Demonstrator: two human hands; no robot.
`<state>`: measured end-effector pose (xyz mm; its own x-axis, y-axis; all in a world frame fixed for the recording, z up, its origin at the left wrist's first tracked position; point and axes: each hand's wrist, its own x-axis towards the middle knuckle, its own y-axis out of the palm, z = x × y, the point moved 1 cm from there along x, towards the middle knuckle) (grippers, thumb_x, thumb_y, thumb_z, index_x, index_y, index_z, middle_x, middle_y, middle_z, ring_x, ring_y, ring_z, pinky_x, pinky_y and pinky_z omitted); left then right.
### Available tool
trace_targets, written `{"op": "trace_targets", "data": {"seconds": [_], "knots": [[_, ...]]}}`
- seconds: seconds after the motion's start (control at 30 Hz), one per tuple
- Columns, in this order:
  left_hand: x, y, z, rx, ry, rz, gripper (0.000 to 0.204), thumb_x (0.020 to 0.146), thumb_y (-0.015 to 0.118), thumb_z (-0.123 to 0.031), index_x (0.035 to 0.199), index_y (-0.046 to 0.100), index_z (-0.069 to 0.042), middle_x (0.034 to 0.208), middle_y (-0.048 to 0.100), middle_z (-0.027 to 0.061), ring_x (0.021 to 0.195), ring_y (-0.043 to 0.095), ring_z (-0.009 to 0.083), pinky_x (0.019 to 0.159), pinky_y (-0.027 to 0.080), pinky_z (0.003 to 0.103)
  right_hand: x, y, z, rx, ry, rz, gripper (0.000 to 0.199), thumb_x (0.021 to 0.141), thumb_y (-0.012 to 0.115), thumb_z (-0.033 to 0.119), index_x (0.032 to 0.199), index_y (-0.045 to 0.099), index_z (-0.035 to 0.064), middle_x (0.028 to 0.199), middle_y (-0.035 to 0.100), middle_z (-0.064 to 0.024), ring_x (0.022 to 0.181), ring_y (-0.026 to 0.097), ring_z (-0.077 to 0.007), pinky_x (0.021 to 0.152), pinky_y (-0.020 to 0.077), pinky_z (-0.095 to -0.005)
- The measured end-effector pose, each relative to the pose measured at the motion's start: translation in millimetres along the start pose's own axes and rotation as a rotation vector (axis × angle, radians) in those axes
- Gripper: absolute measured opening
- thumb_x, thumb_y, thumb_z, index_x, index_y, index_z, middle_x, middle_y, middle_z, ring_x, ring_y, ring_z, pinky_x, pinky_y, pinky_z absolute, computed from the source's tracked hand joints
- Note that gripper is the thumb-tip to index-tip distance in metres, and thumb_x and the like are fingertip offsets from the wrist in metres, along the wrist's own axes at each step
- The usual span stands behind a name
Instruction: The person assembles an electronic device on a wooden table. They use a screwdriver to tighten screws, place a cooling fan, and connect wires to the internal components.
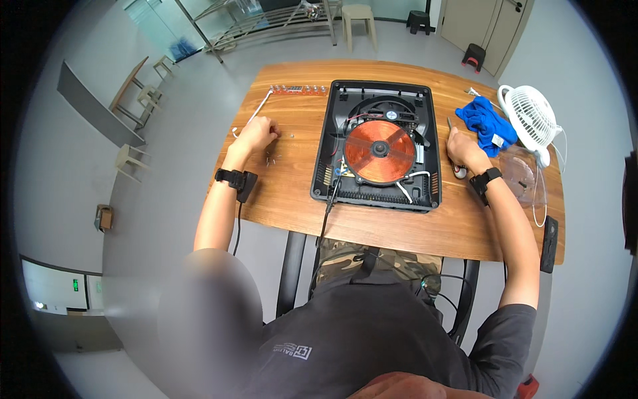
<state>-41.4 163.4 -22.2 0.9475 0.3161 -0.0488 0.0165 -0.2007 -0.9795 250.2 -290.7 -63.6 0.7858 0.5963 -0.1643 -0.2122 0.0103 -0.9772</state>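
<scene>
An opened induction cooker (323, 174) lies in the middle of the wooden table, its round copper coil (362, 153) bare. To its left my left hand (260, 134) rests low over the tabletop with fingers curled together; whatever they hold, if anything, is hidden. Small loose screws (272, 161) lie just below that hand. On the other side, my right hand (467, 150) is closed over a slim hand tool (459, 172), whose dark tip and rounded end stick out; its exact kind is hidden. A narrow circuit board (297, 90) with a white cable (261, 106) lies beyond my left hand.
A blue cloth (487, 124), a white fan (530, 116) and a clear plastic tray (519, 174) crowd the table's right side. A black power cord (325, 223) runs from the cooker over the front edge. Stools (359, 25) and a metal rack (266, 30) stand beyond the table (372, 229).
</scene>
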Motion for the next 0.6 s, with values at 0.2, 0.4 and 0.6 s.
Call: {"op": "trace_targets", "data": {"seconds": [0.2,0.4,0.6], "knots": [[-1.4,-0.3,-41.3,-0.032,0.076,0.002,0.022,0.085,0.074,-0.011,0.104,0.074,-0.001,0.099,0.074,0.0179,0.095,0.070,0.0348,0.085,0.056,0.041,-6.3,-9.6,11.5,0.113,0.143,0.072,0.049,0.107,0.024,0.023,0.111,0.060,-0.0098,0.100,0.069,-0.0325,0.099,0.067,-0.0483,0.090,0.0523,-0.0527],[7.5,18.1,-35.0,-0.013,0.131,-0.037,0.021,0.083,0.073,-0.008,0.102,0.073,0.000,0.099,0.072,0.0196,0.097,0.068,0.0372,0.086,0.055,0.043,-10.1,-5.7,5.2,0.109,0.060,-0.019,0.047,0.106,0.023,0.022,0.104,0.058,-0.0087,0.094,0.069,-0.0322,0.098,0.067,-0.0487,0.089,0.0519,-0.0532],[10.4,27.4,-33.1,0.000,0.151,-0.130,0.015,0.082,0.071,-0.005,0.096,0.071,0.002,0.095,0.070,0.0215,0.093,0.067,0.0398,0.083,0.054,0.045,-3.6,3.2,2.5,0.097,0.041,-0.042,0.032,0.103,0.031,0.015,0.106,0.054,-0.0060,0.089,0.070,-0.0309,0.094,0.069,-0.0469,0.086,0.0533,-0.0523]]}}
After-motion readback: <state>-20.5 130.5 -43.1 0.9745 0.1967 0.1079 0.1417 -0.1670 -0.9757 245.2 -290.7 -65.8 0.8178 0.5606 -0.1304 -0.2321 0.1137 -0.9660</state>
